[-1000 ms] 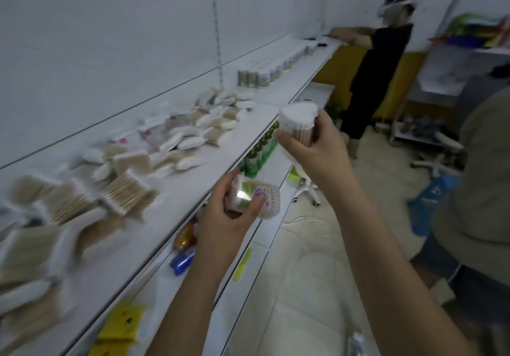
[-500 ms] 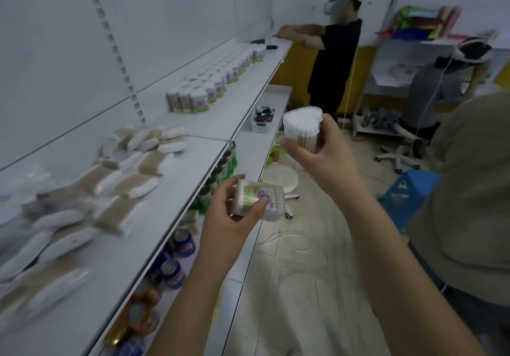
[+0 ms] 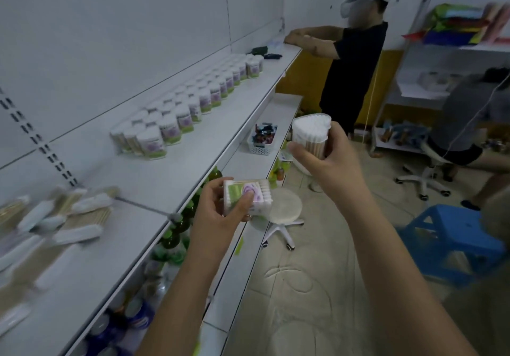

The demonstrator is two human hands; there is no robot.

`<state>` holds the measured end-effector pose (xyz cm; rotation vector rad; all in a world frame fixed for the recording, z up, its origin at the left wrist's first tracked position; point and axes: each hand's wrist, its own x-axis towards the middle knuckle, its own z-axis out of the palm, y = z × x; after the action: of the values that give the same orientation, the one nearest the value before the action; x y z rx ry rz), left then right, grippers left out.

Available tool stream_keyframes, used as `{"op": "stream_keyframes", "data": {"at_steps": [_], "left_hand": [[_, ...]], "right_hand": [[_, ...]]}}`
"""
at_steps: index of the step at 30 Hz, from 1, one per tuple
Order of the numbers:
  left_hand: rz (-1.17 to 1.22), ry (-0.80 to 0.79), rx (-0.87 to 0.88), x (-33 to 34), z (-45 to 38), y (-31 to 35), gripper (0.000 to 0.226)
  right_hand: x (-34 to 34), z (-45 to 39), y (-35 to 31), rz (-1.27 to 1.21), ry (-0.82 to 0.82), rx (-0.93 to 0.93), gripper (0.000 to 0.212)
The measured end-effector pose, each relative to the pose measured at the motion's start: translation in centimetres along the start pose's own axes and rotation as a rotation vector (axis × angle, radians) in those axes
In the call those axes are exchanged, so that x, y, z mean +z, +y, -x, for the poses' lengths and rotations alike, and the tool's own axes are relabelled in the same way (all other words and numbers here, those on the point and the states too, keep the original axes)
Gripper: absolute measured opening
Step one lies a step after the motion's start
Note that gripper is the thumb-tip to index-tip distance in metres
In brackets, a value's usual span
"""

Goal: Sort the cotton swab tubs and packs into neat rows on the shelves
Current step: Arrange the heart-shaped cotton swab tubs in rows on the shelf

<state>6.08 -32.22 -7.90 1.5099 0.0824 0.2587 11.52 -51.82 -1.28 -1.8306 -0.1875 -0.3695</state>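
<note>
Left hand (image 3: 220, 215) fingers wrapped round labelled tub (image 3: 247, 197), tipped sideways, off shelf (image 3: 176, 179) front edge. Right hand (image 3: 328, 159) fingers clamped round unlabelled tub (image 3: 311, 132), over aisle. Risks: either tub slips to floor; careless placement topples tub rows (image 3: 190, 107) along shelf back edge.

Smooth matt white shelf (image 3: 171, 173), clear glossy plastic tub (image 3: 311, 135) of wooden-stemmed swabs, glossy printed label on the lying tub (image 3: 247, 199), blue plastic stool (image 3: 447, 242), smooth tiled floor (image 3: 317, 286)
</note>
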Motion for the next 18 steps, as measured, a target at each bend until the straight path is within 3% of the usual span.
{"op": "stream_keyframes", "data": {"at_steps": [8, 18], "left_hand": [[0.05, -0.009, 0.002, 6.5, -15.3, -3.3, 0.044], [0.256, 0.053, 0.017, 12.7, -36.8, -0.5, 0.063]], "right_hand": [[1.0, -14.3, 7.3, 0.026, -0.012, 0.019, 0.049], [1.9, -33.9, 11.4, 0.057, 0.01, 0.007, 0.049]]}}
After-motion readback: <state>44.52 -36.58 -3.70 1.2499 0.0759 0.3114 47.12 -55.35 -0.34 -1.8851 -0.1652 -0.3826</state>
